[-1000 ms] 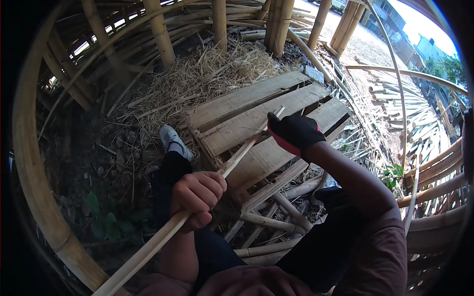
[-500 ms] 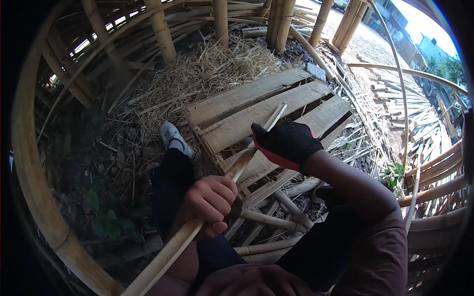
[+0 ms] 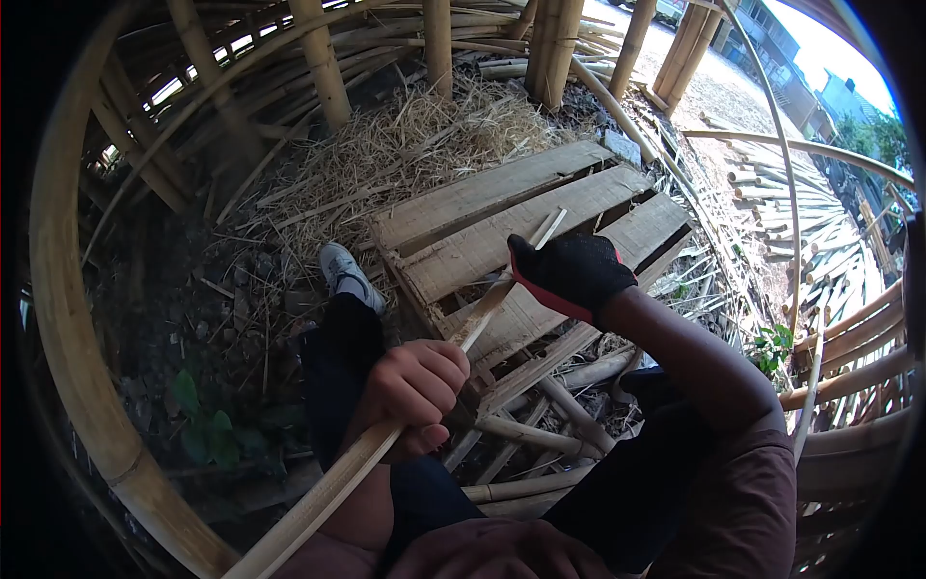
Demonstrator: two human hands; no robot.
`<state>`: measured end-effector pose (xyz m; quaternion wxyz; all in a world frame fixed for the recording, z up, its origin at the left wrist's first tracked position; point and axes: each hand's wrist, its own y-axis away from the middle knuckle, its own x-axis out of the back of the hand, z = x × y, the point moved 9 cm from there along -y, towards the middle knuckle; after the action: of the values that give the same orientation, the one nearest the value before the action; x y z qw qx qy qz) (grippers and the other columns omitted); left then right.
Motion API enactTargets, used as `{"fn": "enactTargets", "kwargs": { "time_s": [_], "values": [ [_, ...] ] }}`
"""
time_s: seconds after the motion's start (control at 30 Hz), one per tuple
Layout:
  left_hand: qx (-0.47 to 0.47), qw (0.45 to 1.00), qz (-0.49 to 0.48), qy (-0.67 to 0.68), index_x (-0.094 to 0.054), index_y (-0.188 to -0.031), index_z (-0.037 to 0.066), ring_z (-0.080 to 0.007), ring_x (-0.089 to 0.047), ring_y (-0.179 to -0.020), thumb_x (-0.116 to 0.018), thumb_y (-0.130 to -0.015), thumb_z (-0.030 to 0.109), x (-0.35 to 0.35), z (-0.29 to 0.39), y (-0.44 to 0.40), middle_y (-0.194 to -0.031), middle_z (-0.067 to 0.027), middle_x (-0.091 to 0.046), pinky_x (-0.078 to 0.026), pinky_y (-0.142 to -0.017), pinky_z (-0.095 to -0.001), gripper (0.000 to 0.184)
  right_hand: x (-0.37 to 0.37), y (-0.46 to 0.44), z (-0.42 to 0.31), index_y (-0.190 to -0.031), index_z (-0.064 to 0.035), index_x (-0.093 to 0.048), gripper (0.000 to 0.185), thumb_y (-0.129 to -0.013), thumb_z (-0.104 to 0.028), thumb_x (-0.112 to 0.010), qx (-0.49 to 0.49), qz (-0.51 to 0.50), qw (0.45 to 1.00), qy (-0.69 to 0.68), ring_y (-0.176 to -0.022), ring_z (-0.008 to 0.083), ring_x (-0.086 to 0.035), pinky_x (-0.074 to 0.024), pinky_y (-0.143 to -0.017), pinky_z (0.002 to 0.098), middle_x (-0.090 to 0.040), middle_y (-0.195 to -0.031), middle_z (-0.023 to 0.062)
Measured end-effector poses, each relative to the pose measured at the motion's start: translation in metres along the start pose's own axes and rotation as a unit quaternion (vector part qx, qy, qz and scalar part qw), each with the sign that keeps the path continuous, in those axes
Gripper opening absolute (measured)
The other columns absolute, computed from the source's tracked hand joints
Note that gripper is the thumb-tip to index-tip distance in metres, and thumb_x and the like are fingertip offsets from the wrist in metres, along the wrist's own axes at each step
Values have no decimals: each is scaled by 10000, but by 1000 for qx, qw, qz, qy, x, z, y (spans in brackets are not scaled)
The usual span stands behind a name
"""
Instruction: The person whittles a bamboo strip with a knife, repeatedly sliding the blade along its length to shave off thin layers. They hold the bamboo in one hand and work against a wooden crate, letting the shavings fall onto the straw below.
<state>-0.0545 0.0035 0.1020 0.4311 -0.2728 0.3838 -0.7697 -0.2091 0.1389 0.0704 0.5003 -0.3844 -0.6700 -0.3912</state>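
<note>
A long pale bamboo strip (image 3: 333, 497) runs slantwise from the bottom left up over a wooden pallet (image 3: 463, 207). My bare left hand (image 3: 415, 391) is wrapped around its middle. Farther up, my right hand (image 3: 569, 275), in a black and red glove, is closed around the strip near its far end. The narrow pale tip (image 3: 550, 227) sticks out past the glove, above the slats. The palm side of the glove and the fingers' inner grip are hidden.
Dry shavings (image 3: 434, 145) lie behind the pallet. Upright bamboo poles (image 3: 318, 68) stand at the back, and a thick curved bamboo (image 3: 72, 338) arches along the left. Cut bamboo pieces (image 3: 810, 227) are spread out at right. My shoe (image 3: 347, 273) rests left of the pallet.
My gloved right hand has shifted slightly up and to the right along the strip, away from the left hand. My left hand keeps its grip. The view has shifted a little.
</note>
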Motion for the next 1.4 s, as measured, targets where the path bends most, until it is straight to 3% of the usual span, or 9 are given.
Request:
{"fn": "enactTargets", "kwargs": {
  "time_s": [0.53, 0.6, 0.7, 0.9, 0.97, 1.1, 1.17, 1.2, 1.4],
  "values": [
    [10, 999, 50, 14, -311, -476, 73, -183, -342, -414, -653, -903, 223, 15, -6, -3, -460, 0, -307, -378, -554, -331, 567, -9, -40, 52, -791, -15, -726, 743, -1007, -568, -280, -54, 36, 996, 62, -834, 421, -685, -534, -807, 456, -705, -826, 223],
    [8, 999, 50, 18, -322, -476, 72, -180, -349, -416, -659, -897, 222, 17, -7, -3, -458, -1, -313, -379, -553, -330, 560, -12, -62, 107, -753, -40, -718, 735, -1003, -582, -288, -78, 121, 984, 106, -788, 406, -687, -534, -757, 473, -695, -755, 207],
    [4, 998, 60, 33, -329, -476, 75, -174, -350, -410, -679, -896, 247, 23, -6, -4, -449, 2, -312, -376, -544, -328, 574, -33, -91, 218, -846, -54, -741, 711, -1001, -575, -282, -149, 85, 976, 137, -829, 394, -694, -531, -797, 465, -717, -836, 178],
    [22, 994, 105, 28, -308, -459, 95, -164, -345, -398, -686, -907, 305, 34, -8, 1, -435, 14, -303, -365, -536, -322, 624, 6, -44, 155, -896, -70, -754, 829, -947, -741, -269, -210, 46, 976, -27, -941, 398, -682, -504, -867, 446, -717, -935, 209],
    [18, 994, 101, 24, -305, -456, 96, -164, -346, -399, -679, -907, 295, 32, -6, 3, -435, 15, -304, -365, -537, -324, 620, 7, -39, 120, -966, -62, -735, 821, -938, -757, -298, -125, 30, 991, -21, -915, 404, -679, -503, -873, 441, -710, -922, 202],
    [18, 997, 78, 13, -305, -456, 95, -160, -346, -405, -663, -901, 272, 25, -5, -1, -436, 18, -306, -358, -539, -331, 598, -2, -5, 26, -1124, -70, -656, 430, -1035, -443, -463, 185, 80, 968, -148, -876, 400, -675, -521, -802, 449, -691, -925, 180],
    [8, 993, 120, 13, -291, -452, 115, -151, -308, -389, -661, -897, 278, 23, -7, 1, -422, 22, -292, -323, -531, -327, 601, -12, 15, -10, -1255, -110, -650, 294, -1001, -171, -516, 231, 47, 967, -95, -896, 322, -690, -549, -789, 373, -686, -1025, 148],
    [-2, 986, 164, 14, -278, -449, 135, -143, -269, -374, -658, -893, 284, 27, -7, 4, -408, 26, -278, -288, -523, -323, 604, -12, 24, -22, -1183, -128, -654, 265, -1027, -262, -486, 233, 50, 965, -111, -882, 344, -688, -543, -705, 429, -673, -1025, 130],
    [6, 974, 225, 21, -278, -442, 128, -144, -275, -386, -645, -871, 264, 31, -8, 15, -408, 18, -263, -267, -529, -335, 581, -12, 37, -44, -1297, -239, -622, 343, -985, -189, -490, 260, 57, 963, 35, -851, 286, -708, -575, -676, 396, -659, -1051, 74]
  ]
}}
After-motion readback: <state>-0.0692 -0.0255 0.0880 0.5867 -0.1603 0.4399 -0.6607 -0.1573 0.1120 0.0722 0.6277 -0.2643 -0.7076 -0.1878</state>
